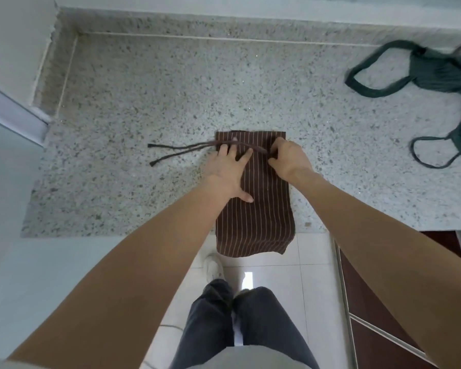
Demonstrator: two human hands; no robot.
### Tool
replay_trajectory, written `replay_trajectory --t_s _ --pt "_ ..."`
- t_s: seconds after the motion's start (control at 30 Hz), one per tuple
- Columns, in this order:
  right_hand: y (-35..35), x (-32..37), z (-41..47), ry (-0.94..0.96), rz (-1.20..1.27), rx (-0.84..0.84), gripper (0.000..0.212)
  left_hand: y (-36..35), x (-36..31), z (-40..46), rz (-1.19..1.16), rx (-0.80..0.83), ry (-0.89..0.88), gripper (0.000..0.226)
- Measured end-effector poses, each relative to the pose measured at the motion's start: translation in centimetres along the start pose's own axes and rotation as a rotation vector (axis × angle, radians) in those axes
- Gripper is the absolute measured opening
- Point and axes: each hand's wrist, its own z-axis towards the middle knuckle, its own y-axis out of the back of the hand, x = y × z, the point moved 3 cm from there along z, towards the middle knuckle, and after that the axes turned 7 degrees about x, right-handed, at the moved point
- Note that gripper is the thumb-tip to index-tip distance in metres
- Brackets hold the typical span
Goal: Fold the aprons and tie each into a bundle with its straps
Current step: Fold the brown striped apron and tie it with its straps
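One apron point(261, 209) lies folded, not yet tied. My left hand point(228, 173) presses it flat, fingers straight; my right hand point(288, 161) pinches its straps point(186, 150). Far right, the green apron point(437, 75) waits unfolded.

A folded brown striped apron point(261, 209) lies on the speckled counter point(133, 102), its near end hanging over the edge. The left hand point(228, 174) presses flat on it; the right hand point(290, 159) pinches the brown straps point(181, 150) trailing left. A dark green apron point(437, 75) lies far right.

Bare counter point(144, 89) left and behind, green apron point(442, 75) crowding far right
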Motion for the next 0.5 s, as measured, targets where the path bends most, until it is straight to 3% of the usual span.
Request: replay_trajectory --t_s 0.07,0.2,0.27,0.4,0.5 --pt "0.5 -0.5 0.7 -0.105 0.207 -0.067 0.019 0.6 -0.1 0.4 0.055 0.025 0.023 0.135" --pt "2.3 -3.2 1.8 -0.430 1.012 -0.170 0.035 1.7 -0.7 1.1 0.150 0.075 0.066 0.144" --pt "3.2 -4.6 1.8 -0.528 1.261 -0.206 0.036 2.0 -1.0 1.1 0.176 0.093 0.086 0.146" --pt "4.7 -6.9 1.5 -0.587 1.435 -0.283 0.033 2.5 -1.3 0.9 0.180 0.128 0.112 0.147" --pt "4.2 -7.9 1.1 -0.578 1.479 -0.300 0.015 2.6 -1.4 0.8 0.151 0.149 0.125 0.145"
